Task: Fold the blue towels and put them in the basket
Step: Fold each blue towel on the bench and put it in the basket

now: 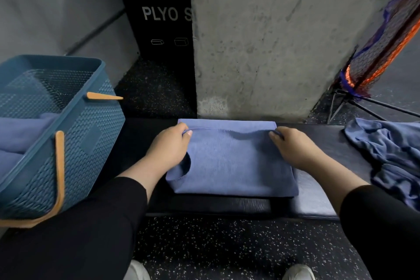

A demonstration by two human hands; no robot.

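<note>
- The folded blue towel [231, 161] lies flat in the middle of the dark padded bench [318, 202], dead centre in front of the person, its far edge close to the foot of a concrete pillar [261, 36] at 12 o'clock.
- The left hand [169, 146] sits on the towel's far left corner, fingers curled over and pinching the top layer at the fold.
- The right hand [293, 145] does the same at the far right corner, fingertips gripping the cloth; the two hands are well apart, one at each end of that edge.
- Between them the top layer sags in a shallow dip.
- At 3 o'clock a heap of unfolded blue towels [391, 157] lies crumpled on the bench's right end, apart from the folded one.
- At 9 o'clock stands the blue plastic basket [91, 134] with tan handles, resting by the person's left leg; blue cloth already lies inside it.
- Behind, at 11 o'clock, a black box [159, 18] reads "PLYO".
- At 2 o'clock an orange and purple net [381, 52] leans on a black stand.
- Speckled black floor [227, 245] runs beneath.
</note>
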